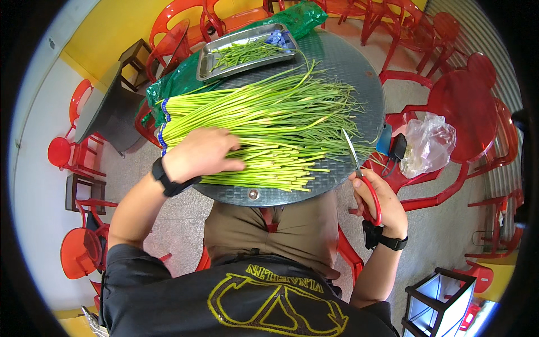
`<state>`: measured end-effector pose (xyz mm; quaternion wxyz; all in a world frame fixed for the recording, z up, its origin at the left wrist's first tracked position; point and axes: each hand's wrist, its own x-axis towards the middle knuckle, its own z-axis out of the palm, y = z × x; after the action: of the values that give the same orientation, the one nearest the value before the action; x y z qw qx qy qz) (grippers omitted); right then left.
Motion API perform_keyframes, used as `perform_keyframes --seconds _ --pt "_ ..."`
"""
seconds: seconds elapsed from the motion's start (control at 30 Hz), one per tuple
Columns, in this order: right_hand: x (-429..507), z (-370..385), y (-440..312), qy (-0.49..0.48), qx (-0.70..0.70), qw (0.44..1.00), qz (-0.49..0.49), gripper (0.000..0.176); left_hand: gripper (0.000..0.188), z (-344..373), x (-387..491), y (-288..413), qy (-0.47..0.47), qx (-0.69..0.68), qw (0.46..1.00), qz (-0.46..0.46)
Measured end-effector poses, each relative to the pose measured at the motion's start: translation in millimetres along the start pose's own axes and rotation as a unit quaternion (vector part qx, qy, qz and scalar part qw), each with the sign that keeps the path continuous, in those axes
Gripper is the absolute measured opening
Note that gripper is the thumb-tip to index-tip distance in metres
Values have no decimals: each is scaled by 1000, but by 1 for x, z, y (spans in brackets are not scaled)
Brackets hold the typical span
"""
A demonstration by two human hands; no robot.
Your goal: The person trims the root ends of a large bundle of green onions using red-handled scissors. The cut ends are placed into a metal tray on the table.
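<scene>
Long green vegetable stalks (pixel 252 109), some bound at the left with blue tape (pixel 161 134), lie across a dark round table (pixel 337 54). Their thin leafy ends point right. My left hand (pixel 202 152) rests over the stalks nearest me, thumb and fingers apart; whether it grips any is hidden. These near stalks (pixel 278 168) show cut ends at the right. At the table's right edge, my right hand (pixel 379 202) holds red-handled scissors (pixel 367 189), blades pointing up and away over the leafy ends. A metal tray (pixel 248 71) at the back holds short green pieces (pixel 242 54) and blue scraps (pixel 277 38).
A green plastic bag (pixel 294 19) lies behind and beside the tray. On a red chair (pixel 425 179) at the right are a clear plastic bag (pixel 429 145), a black device (pixel 398 146) and a blue item (pixel 384 139). More red chairs stand around; another table (pixel 99 101) is at the left.
</scene>
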<state>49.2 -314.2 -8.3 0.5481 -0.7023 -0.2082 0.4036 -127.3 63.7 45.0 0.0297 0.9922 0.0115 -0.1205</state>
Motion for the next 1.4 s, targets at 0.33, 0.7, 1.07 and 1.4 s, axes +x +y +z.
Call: perform_keyframes --seconds 0.33,0.7,1.07,1.4 --pt "5 10 5 -19 7 1000 5 29 66 66 -72 -42 70 -35 997 -8" --pt "-2 13 -3 -4 -4 1000 21 32 54 105 -75 -29 273 25 962 -4" --pt "-2 7 -4 0 -28 999 16 34 60 116 -82 -20 272 64 960 -7" --pt "-3 2 0 32 40 999 16 31 64 87 -84 -30 167 1 986 22"
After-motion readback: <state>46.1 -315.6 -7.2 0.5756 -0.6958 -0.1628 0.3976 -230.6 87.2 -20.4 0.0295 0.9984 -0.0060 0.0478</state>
